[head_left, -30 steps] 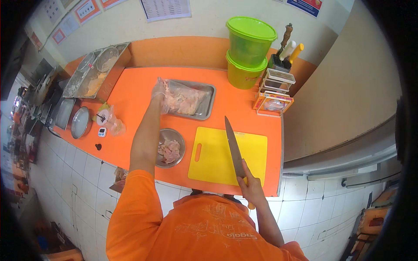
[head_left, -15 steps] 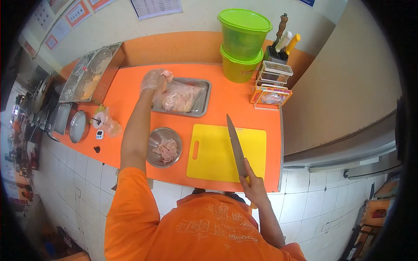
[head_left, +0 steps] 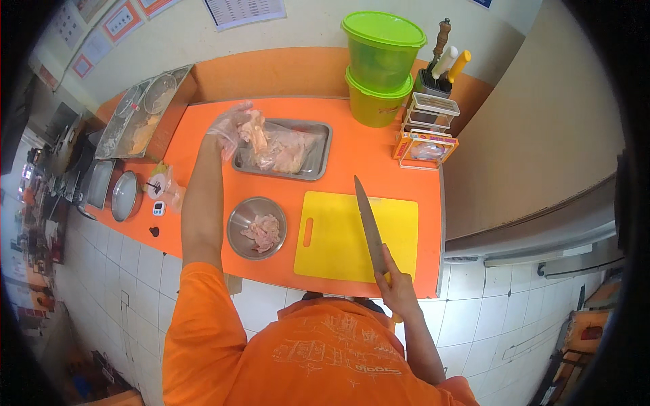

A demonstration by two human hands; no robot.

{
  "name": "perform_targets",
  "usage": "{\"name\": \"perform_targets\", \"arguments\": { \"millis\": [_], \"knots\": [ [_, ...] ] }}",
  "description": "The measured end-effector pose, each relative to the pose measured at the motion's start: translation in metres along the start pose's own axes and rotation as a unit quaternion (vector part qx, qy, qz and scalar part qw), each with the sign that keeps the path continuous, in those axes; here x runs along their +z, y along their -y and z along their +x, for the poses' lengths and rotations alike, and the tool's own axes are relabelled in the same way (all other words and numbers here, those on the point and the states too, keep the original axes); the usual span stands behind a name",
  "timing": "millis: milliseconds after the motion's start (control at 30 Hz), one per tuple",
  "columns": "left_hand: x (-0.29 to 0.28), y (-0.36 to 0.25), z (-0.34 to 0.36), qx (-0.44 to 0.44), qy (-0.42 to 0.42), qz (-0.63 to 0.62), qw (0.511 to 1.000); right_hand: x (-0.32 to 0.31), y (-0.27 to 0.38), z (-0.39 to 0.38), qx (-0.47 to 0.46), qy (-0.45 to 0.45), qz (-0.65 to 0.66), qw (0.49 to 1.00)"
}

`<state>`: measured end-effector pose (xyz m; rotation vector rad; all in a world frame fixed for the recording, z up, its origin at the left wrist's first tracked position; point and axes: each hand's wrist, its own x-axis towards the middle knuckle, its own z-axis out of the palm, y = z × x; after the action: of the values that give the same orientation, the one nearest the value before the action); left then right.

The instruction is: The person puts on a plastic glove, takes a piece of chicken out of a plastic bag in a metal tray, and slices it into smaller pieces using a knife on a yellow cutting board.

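My left hand (head_left: 229,128), in a clear plastic glove, grips a pale pink chicken piece (head_left: 253,133) over the left part of a steel tray (head_left: 320,161), where a clear bag of raw chicken (head_left: 286,149) lies. My right hand (head_left: 395,284) holds a long knife (head_left: 370,228) with a yellow handle, its blade pointing away from me over a yellow cutting board (head_left: 334,257). Left of the board, a steel bowl (head_left: 240,220) holds some raw pink meat (head_left: 264,232).
Stacked green tubs (head_left: 379,61), a knife block (head_left: 433,82) and a rack (head_left: 425,147) stand back right. A long divided container (head_left: 179,111), shallow steel pans (head_left: 126,194), a small timer (head_left: 159,208) and a plastic bag (head_left: 175,198) are left on the orange counter (head_left: 189,169).
My left hand has moved left and slightly upward, drawing a chicken piece up into clearer view at the bag's left end. The knife in my right hand has shifted slightly.
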<state>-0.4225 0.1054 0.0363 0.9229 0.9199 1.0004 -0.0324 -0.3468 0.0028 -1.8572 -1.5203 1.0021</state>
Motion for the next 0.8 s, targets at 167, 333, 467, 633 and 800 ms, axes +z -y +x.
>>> {"name": "perform_targets", "arguments": {
  "millis": [167,333,467,633,800],
  "knots": [
    [-0.031,0.008,0.002,0.008,-0.081,0.093,0.992,0.003,-0.001,0.001,-0.002,0.021,0.015,1.0],
    [-0.025,0.001,-0.012,0.023,-0.058,0.042,0.997,0.003,-0.008,-0.002,-0.026,0.021,0.025,0.999],
    [0.073,0.003,-0.036,-0.03,-0.08,0.107,0.991,-0.007,-0.031,-0.007,-0.021,-0.004,0.067,0.998],
    [0.183,0.034,-0.103,0.015,0.007,-0.036,0.999,-0.039,-0.048,0.004,-0.067,-0.084,0.028,0.994],
    [0.234,0.141,-0.157,-0.01,0.09,-0.129,0.987,-0.105,-0.033,0.009,-0.013,-0.09,0.029,0.995]
  ]
}}
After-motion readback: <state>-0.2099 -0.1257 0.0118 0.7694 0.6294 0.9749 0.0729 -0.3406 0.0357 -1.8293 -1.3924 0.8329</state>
